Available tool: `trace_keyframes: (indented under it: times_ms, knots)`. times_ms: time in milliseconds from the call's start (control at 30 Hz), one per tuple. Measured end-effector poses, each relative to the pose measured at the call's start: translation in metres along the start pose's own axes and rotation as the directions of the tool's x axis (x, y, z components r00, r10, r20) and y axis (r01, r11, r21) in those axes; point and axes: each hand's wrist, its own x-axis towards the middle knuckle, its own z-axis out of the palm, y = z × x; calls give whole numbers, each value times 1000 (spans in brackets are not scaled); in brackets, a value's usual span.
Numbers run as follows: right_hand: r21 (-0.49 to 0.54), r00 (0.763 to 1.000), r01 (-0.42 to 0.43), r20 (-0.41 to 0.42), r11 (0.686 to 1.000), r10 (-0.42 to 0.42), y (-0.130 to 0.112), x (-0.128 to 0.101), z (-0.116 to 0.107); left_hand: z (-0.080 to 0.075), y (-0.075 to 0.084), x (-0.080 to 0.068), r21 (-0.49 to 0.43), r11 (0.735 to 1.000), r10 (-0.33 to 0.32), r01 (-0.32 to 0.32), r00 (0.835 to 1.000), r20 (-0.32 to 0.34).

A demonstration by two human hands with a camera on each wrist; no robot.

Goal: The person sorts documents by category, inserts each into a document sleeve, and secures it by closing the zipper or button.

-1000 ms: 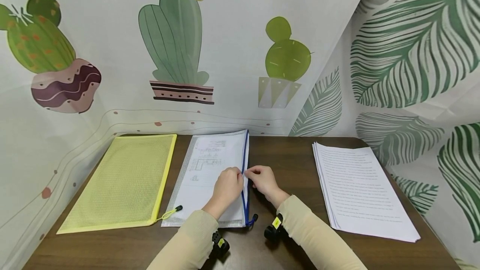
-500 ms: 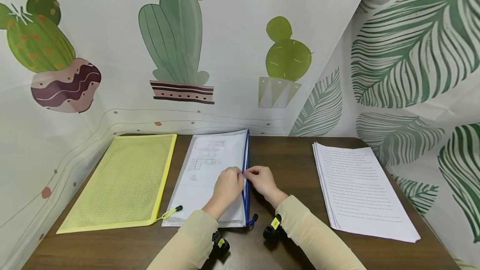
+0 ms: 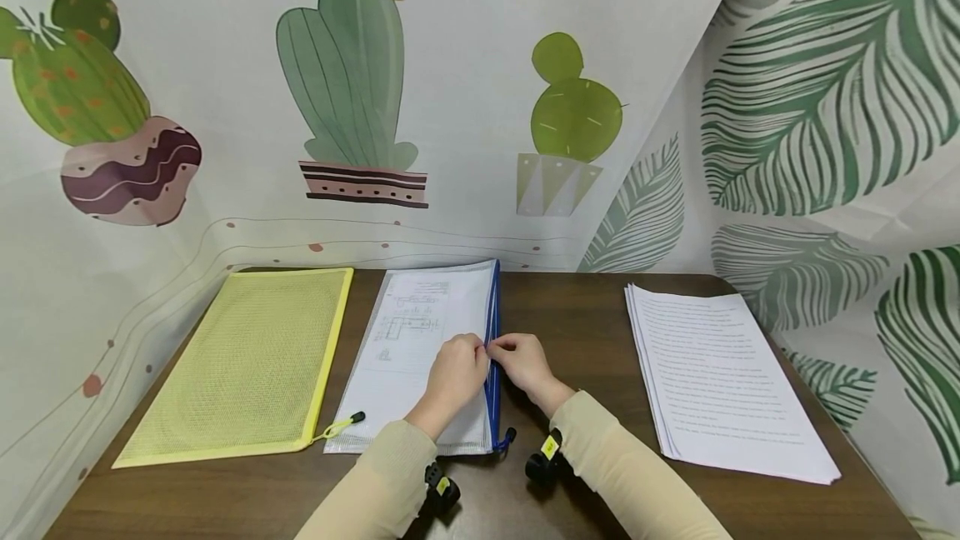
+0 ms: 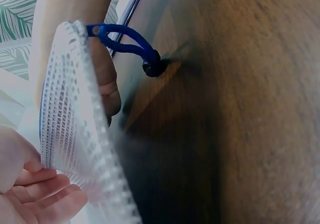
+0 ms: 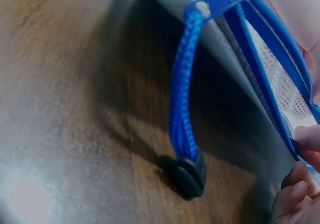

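Left hand (image 3: 456, 373), right hand (image 3: 525, 362) pinch mesh pouch (image 3: 420, 357) zipper edge.

clear blue-zipped mesh pouch (image 3: 420, 357), flat, paper-filled

- The stack of printed sheets (image 3: 723, 377) carries lines of text, too small to read.
- The sheet in the mesh pouch (image 3: 420, 348) shows a diagram; its labels are illegible.

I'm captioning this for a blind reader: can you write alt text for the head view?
Both hands, left hand and right hand, pinch the blue zipper edge of a clear pouch holding paper on a table. A yellow pouch lies left, a paper stack right.
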Motion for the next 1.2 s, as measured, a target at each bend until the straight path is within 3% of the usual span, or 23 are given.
trace_keyframes:
  times_ms: [600, 833, 1200]
  knots:
    - [85, 996, -87, 40, 993, 83, 6, -5, -11, 2, -7, 4, -16, 998, -51, 52, 997, 59]
    - [97, 988, -130, 95, 987, 121, 6, -8, -17, 1, -9, 7, -23, 996, -80, 82, 993, 90]
    - [135, 974, -121, 208, 984, 91, 13, -14, -24, 4, -17, 10, -45, 993, -104, 110, 989, 104]
